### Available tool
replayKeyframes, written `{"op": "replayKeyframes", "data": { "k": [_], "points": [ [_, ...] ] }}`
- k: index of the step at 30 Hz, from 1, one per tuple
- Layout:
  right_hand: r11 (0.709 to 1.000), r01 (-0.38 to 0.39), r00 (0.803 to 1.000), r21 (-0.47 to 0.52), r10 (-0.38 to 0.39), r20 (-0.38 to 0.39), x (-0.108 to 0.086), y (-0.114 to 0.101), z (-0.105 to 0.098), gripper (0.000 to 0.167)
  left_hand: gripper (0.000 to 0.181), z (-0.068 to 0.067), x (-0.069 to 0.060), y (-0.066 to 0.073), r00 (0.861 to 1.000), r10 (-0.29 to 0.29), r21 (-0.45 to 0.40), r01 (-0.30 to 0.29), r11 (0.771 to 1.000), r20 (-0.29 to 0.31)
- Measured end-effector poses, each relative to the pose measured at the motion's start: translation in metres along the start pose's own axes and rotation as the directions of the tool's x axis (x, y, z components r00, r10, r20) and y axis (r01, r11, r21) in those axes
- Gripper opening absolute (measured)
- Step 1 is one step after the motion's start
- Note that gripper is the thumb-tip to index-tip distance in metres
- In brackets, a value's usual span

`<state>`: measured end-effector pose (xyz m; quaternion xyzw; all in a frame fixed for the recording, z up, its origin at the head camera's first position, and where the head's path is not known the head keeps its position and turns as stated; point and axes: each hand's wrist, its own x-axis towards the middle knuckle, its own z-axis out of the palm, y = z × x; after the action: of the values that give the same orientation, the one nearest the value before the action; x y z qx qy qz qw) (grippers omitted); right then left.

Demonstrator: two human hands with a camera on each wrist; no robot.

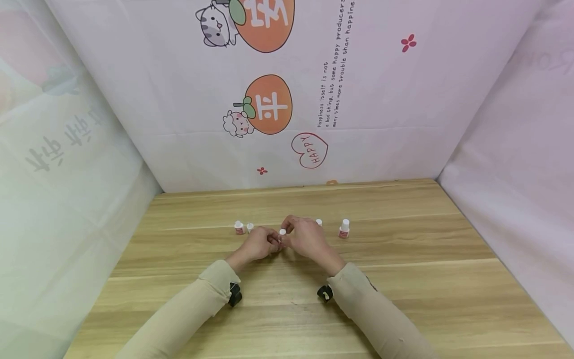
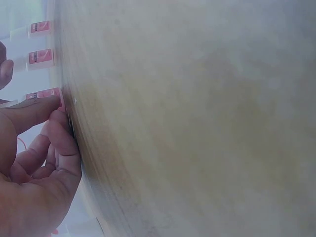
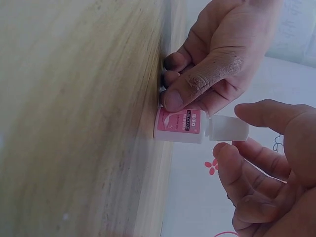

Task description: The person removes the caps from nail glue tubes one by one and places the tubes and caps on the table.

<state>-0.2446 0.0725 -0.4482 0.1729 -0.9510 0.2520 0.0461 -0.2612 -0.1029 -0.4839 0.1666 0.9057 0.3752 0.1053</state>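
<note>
A small white bottle with a pink label (image 3: 178, 123) stands upright on the table between the two hands; its white cap (image 1: 282, 232) shows in the head view. The left hand (image 1: 260, 243) grips the lower part of the bottle, its thumb and fingertips at the label's side. Around the cap (image 3: 229, 128), the right hand (image 3: 276, 163) has its thumb on one side and bent fingertips on the other, in light contact or just off it; which one is unclear. In the left wrist view, the left hand (image 2: 39, 158) pinches the bottle near its base.
Two similar bottles stand left of the hands, one with a pink label (image 1: 239, 228) and one (image 1: 250, 228) beside the left hand. Another (image 1: 319, 222) is partly behind the right hand, and one (image 1: 344, 229) stands farther right. A printed cloth (image 1: 358, 99) rises behind the wooden table (image 1: 287, 319).
</note>
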Motion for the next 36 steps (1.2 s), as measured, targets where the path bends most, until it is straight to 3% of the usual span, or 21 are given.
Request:
{"op": "replayKeyframes", "data": {
  "k": [36],
  "points": [
    [1.000, 0.022, 1.000, -0.014, -0.022, 0.000, 0.0015, 0.0003, 0.0017, 0.014, 0.013, -0.0007, 0.0009, 0.0003, 1.000, 0.009, 0.041, -0.009, 0.999, -0.003]
  ]
}}
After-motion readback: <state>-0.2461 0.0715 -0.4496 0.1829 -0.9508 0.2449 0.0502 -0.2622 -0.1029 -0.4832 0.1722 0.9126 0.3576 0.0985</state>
